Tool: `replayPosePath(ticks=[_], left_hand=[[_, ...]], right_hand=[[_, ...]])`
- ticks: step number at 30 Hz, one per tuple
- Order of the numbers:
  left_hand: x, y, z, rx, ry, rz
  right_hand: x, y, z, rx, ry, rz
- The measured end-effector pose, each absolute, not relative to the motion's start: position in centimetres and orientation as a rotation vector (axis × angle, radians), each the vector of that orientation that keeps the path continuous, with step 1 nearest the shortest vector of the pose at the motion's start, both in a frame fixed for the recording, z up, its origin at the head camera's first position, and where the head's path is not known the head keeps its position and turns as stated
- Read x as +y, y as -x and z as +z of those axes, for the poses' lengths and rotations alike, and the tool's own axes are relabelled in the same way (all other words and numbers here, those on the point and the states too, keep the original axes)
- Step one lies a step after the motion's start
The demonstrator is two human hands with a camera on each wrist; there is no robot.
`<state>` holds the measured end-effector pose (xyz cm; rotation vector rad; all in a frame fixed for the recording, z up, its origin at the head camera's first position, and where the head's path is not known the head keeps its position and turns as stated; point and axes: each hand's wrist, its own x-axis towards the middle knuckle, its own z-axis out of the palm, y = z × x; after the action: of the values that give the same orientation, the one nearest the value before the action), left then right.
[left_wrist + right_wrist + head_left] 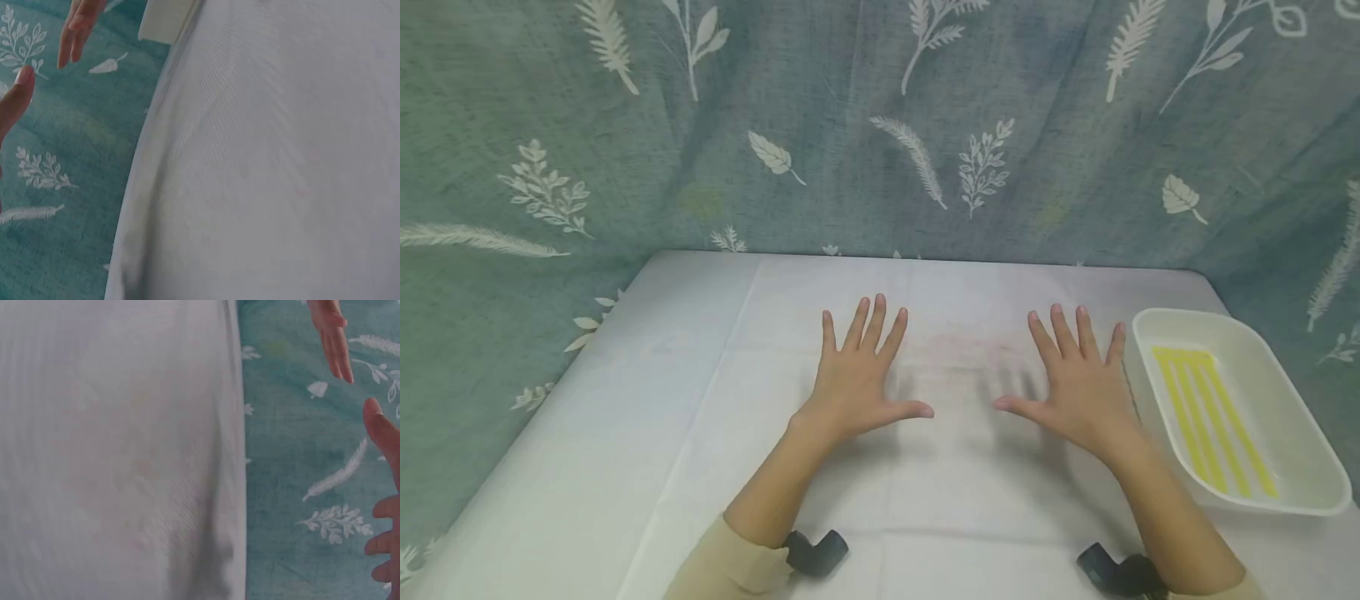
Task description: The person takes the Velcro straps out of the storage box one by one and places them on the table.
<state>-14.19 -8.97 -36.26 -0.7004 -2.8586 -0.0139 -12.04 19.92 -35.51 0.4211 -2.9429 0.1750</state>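
Observation:
Both hands are held over the white-covered table (625, 433) with fingers spread and straight. My left hand (853, 387) is left of the table's middle, its thumb pointing right, and holds nothing. To the right, my right hand (1086, 396) also holds nothing; its thumb points left toward the other hand. Nearest to the right hand is a white plastic tub (1292, 400), whose inside bottom shows yellow stripes. In the left wrist view the left thumb (15, 100) shows at the left edge. The right thumb (381, 428) appears at the right edge of the right wrist view.
A blue-green curtain (835, 108) with white leaf prints hangs behind the table and along its sides. Dark wrist-worn devices (817, 554) stick out beside both forearms. The white cloth has creases and a faint pinkish stain near the middle.

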Motion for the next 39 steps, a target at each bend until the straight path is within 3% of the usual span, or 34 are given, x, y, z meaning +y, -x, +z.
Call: replayPosePath(ticks=[8,39], left_hand=[[-7.6,14.4,-35.5,-2.858,0.719,-0.041],[-0.2,14.2,-32.1,-2.801,0.902,0.077]], right_hand=[[21.1,11.8,-33.9,-2.949,-0.472,0.19],[28.2,9.5,-32.5,-2.961,-0.226,0.098]])
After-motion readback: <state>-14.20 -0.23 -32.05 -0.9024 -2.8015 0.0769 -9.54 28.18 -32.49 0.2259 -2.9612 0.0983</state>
